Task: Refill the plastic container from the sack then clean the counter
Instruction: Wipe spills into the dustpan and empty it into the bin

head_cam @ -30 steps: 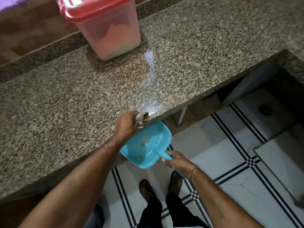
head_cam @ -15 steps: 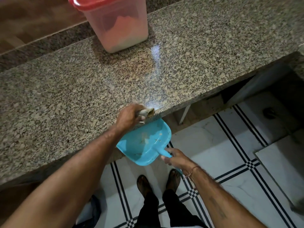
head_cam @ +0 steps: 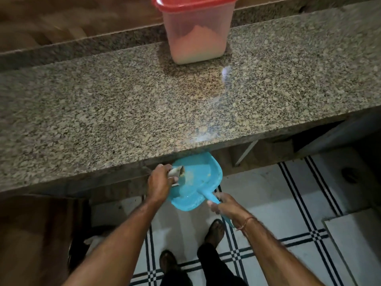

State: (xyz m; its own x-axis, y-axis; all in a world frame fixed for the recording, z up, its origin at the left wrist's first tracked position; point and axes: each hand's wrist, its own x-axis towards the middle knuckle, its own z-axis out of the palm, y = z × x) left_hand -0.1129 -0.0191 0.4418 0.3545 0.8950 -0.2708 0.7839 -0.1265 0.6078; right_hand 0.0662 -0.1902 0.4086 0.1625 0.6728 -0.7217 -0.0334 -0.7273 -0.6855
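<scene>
A clear plastic container point(head_cam: 195, 36) with a red lid stands at the back of the granite counter point(head_cam: 123, 112), partly filled with pale powder. Below the counter's front edge my right hand point(head_cam: 225, 206) grips the handle of a blue dustpan point(head_cam: 198, 182). Some crumbs lie in the pan. My left hand point(head_cam: 159, 183) holds a small rolled wad of cloth or paper point(head_cam: 176, 172) over the pan's left side, just under the counter edge.
A raised granite ledge runs behind the counter. Under the counter an open space with a pale support leg point(head_cam: 246, 152) shows. White floor tiles with dark stripes point(head_cam: 288, 203) lie below, and my feet point(head_cam: 214, 230) stand on them. A brown surface fills the lower left.
My left hand has come off the counter's edge and dropped down over the dustpan with the wad. The view has shifted, so the container now sits further right.
</scene>
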